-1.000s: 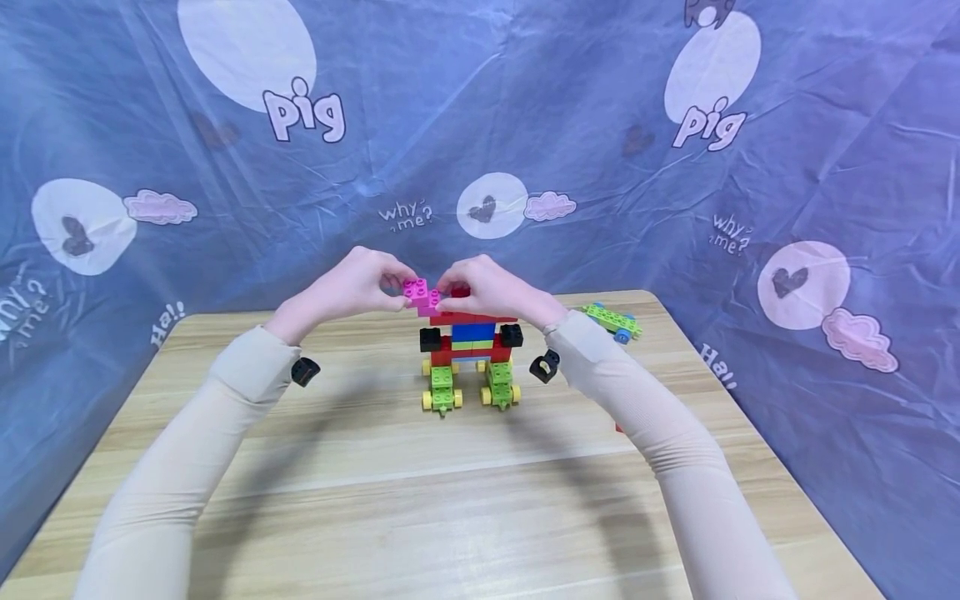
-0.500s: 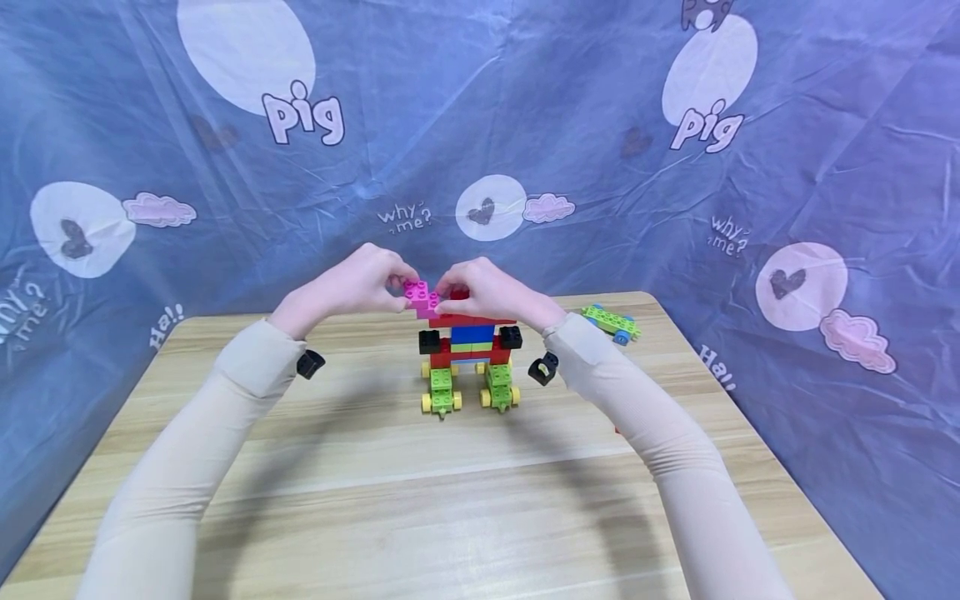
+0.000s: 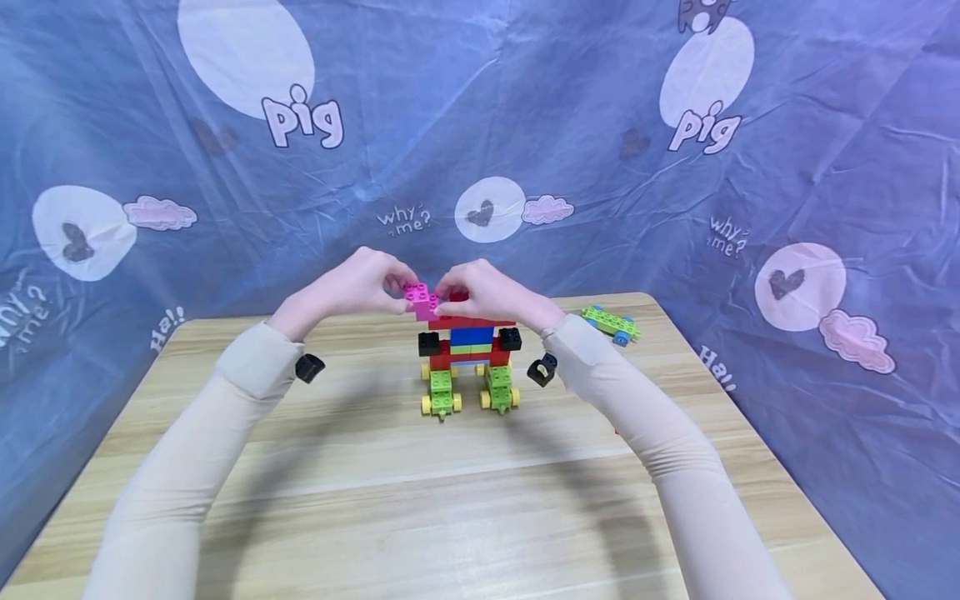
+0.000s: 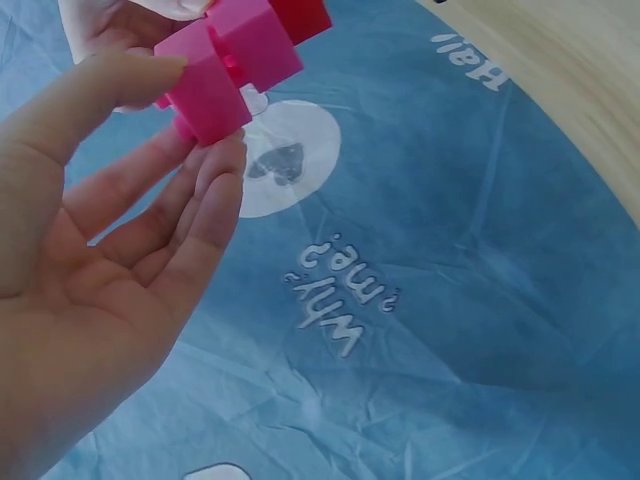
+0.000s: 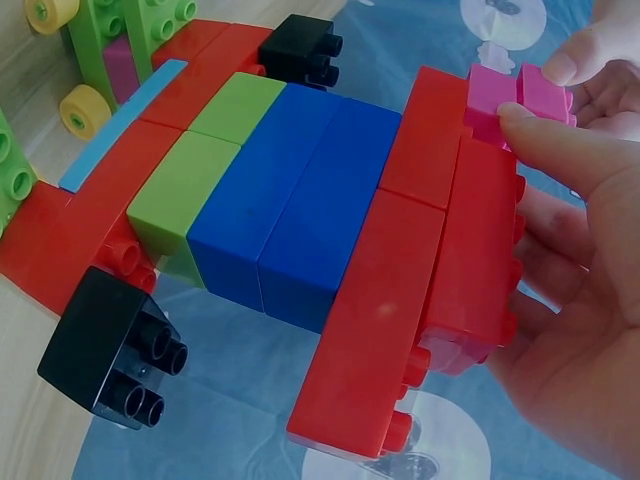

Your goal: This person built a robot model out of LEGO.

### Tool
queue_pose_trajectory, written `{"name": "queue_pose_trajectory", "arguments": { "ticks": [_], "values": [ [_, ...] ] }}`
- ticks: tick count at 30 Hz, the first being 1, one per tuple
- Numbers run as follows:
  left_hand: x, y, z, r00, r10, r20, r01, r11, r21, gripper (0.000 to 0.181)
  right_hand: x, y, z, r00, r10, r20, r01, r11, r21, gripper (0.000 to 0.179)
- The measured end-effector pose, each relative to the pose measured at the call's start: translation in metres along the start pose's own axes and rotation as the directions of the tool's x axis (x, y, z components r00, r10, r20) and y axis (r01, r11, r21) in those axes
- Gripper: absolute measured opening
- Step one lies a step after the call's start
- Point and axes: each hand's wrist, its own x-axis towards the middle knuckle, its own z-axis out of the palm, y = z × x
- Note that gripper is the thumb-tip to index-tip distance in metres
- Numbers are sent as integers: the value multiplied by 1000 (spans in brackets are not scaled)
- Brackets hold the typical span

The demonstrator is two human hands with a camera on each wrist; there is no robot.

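My left hand (image 3: 363, 283) pinches the outer pink brick (image 4: 205, 85) between thumb and fingertips. That brick is joined to an inner pink brick (image 5: 490, 100), which sits at the upper left end of a built block figure. My right hand (image 3: 487, 290) grips the top of the figure, thumb on the inner pink brick and fingers behind the red top brick (image 5: 478, 240). Below come blue bricks (image 3: 472, 337), lime green ones and red ones, with a black brick (image 3: 429, 342) on one side and another black brick (image 3: 510, 338) opposite. Two green wheeled bases (image 3: 441, 392) serve as its feet.
A green wheeled base with blue wheels (image 3: 611, 323) lies at the back right of the wooden table (image 3: 360, 517). A bit of red shows beside the right forearm. Blue printed cloth (image 3: 420, 125) hangs behind and at both sides.
Both hands stay almost in place at the pink bricks. The outer pink brick shifts very slightly down and right; the figure stands where it was.
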Motion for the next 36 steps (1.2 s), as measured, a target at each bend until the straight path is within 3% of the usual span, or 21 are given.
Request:
{"name": "queue_pose_trajectory", "arguments": {
  "ticks": [13, 22, 36],
  "values": [
    [-7, -14, 10, 997, -67, -34, 63, 992, -114, 29, -1, -1, 1, 1000, 4, 4, -4, 1000, 0, 28],
    [-9, -19, 14, 997, -68, -46, 59, 984, -171, 29, -2, -2, -1, 1000, 17, 7, -17, 1000, 12, 27],
    [-6, -17, 9, 999, -23, -32, 20, 995, -99, 30, -1, -2, -1, 1000, 15, 12, -15, 1000, -1, 28]
  ]
}}
